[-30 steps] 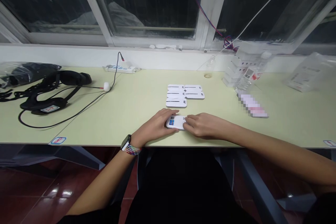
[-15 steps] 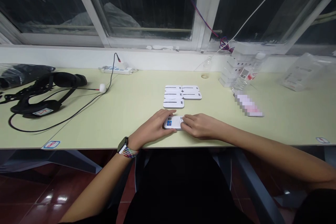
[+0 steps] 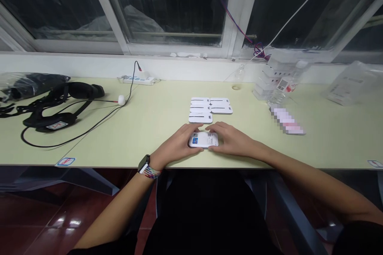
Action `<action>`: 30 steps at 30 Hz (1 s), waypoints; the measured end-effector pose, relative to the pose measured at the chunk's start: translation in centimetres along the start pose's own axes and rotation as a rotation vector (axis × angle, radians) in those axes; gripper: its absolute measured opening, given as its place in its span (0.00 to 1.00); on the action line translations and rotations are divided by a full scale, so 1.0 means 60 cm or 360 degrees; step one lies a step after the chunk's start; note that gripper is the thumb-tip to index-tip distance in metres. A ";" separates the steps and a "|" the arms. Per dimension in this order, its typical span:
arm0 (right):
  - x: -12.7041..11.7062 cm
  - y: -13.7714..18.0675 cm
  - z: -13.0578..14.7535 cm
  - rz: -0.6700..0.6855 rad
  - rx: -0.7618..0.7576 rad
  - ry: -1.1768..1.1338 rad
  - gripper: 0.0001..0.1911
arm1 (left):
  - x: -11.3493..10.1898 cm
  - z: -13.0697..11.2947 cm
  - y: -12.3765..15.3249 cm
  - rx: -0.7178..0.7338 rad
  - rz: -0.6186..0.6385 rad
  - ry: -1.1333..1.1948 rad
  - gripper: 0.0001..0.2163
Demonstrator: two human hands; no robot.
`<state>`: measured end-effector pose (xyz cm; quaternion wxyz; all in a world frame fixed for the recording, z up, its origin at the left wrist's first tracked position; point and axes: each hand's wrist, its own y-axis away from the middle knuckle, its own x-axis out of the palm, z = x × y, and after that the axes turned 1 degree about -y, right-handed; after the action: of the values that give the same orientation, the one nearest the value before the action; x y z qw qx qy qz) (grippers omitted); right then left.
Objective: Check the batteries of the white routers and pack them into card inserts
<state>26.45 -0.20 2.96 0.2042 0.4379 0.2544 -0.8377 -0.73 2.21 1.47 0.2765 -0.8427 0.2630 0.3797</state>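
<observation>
A flat white rounded device (image 3: pixel 204 139) lies on the table near its front edge. Its top bears a blue sticker at the left and a printed label with a code at the right. My left hand (image 3: pixel 181 143) curls around the device's left end, fingertips along the far side and thumb along the near side. Around the right end is my right hand (image 3: pixel 231 139), with its thumb and fingers at the near and far sides. Just beyond stand two columns of similar flat white pieces (image 3: pixel 200 117), each marked with a black line and a W-like letter.
On the left lie a black headset (image 3: pixel 54 119) and its cable, with a power strip (image 3: pixel 139 80) behind. White boxes (image 3: pixel 263 87), a clear bottle (image 3: pixel 278 95) and a pixelated pink-white item (image 3: pixel 287 121) are at the right. A plastic bag (image 3: pixel 347 87) sits farther right.
My right hand has come off the label on the device's top and spread to its right end, uncovering the label. My left hand stays at the left end. The view has shifted slightly.
</observation>
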 end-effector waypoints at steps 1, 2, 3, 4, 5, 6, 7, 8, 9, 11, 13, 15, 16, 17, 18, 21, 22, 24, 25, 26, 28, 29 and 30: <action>0.000 -0.003 -0.001 -0.0024 -0.0006 -0.0032 0.26 | 0.000 0.000 0.000 -0.0005 0.0002 0.0004 0.34; 0.001 -0.006 -0.003 -0.0057 -0.0037 -0.0031 0.26 | 0.000 0.000 0.000 -0.0012 0.0009 0.0005 0.34; 0.000 -0.007 -0.005 -0.0099 -0.0090 0.0004 0.25 | 0.001 0.001 0.001 -0.0018 0.0013 0.0004 0.34; 0.000 -0.007 -0.008 -0.0142 -0.0161 0.0075 0.23 | 0.001 0.002 0.001 -0.0029 0.0014 0.0002 0.35; -0.001 -0.006 -0.012 -0.0179 -0.0239 0.0178 0.18 | 0.002 0.003 0.001 -0.0042 0.0010 0.0002 0.35; -0.002 -0.002 -0.017 -0.0203 -0.0310 0.0302 0.13 | 0.003 0.004 0.001 -0.0058 0.0003 0.0009 0.36; -0.004 0.003 -0.023 -0.0211 -0.0358 0.0431 0.08 | 0.004 0.004 0.001 -0.0075 -0.0004 0.0021 0.37; -0.006 0.009 -0.030 -0.0209 -0.0376 0.0548 0.09 | 0.004 0.005 0.001 -0.0090 -0.0007 0.0036 0.38; -0.009 0.016 -0.038 -0.0212 -0.0362 0.0634 0.12 | 0.005 0.005 0.001 -0.0102 -0.0007 0.0050 0.39; -0.018 0.033 -0.054 -0.0255 -0.0255 0.0665 0.15 | 0.005 0.006 0.000 -0.0108 0.0000 0.0062 0.40; -0.031 0.049 -0.071 -0.0308 -0.0053 0.0555 0.16 | 0.005 0.006 -0.001 -0.0107 0.0004 0.0048 0.40; -0.047 0.062 -0.088 -0.0290 0.0233 0.0420 0.15 | 0.005 0.006 -0.001 -0.0103 0.0002 0.0031 0.39; -0.056 0.067 -0.096 -0.0257 0.0395 0.0375 0.15 | 0.004 0.006 -0.001 -0.0097 0.0001 0.0024 0.39; -0.064 0.072 -0.105 -0.0223 0.0549 0.0353 0.14 | 0.004 0.006 -0.001 -0.0091 -0.0002 0.0019 0.38; -0.071 0.075 -0.113 -0.0201 0.0680 0.0349 0.14 | 0.004 0.007 0.000 -0.0084 -0.0007 0.0015 0.38; -0.088 0.084 -0.138 -0.0221 0.0893 0.0394 0.15 | 0.003 0.009 0.001 -0.0074 -0.0016 0.0009 0.38; -0.092 0.087 -0.145 -0.0235 0.0924 0.0412 0.17 | 0.003 0.009 0.002 -0.0077 -0.0017 0.0010 0.39; -0.096 0.091 -0.158 -0.0238 0.0972 0.0434 0.21 | 0.002 0.008 0.003 -0.0083 -0.0017 0.0017 0.40; -0.098 0.093 -0.163 -0.0228 0.0991 0.0447 0.24 | 0.001 0.007 0.003 -0.0087 -0.0016 0.0019 0.40; -0.098 0.094 -0.166 -0.0227 0.1011 0.0481 0.25 | 0.001 0.006 0.004 -0.0090 -0.0012 0.0019 0.40; -0.098 0.094 -0.168 -0.0270 0.1042 0.0621 0.28 | 0.000 0.004 0.004 -0.0093 0.0000 0.0009 0.39; -0.097 0.093 -0.167 -0.0316 0.1047 0.0709 0.29 | 0.000 0.003 0.004 -0.0093 0.0008 0.0001 0.39; -0.095 0.091 -0.163 -0.0370 0.1042 0.0784 0.29 | -0.001 0.002 0.004 -0.0093 0.0012 -0.0006 0.39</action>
<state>38.73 2.11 1.65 -0.1084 0.6352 0.0637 -0.7620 -0.96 2.13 1.36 0.2510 -0.8487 0.2545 0.3899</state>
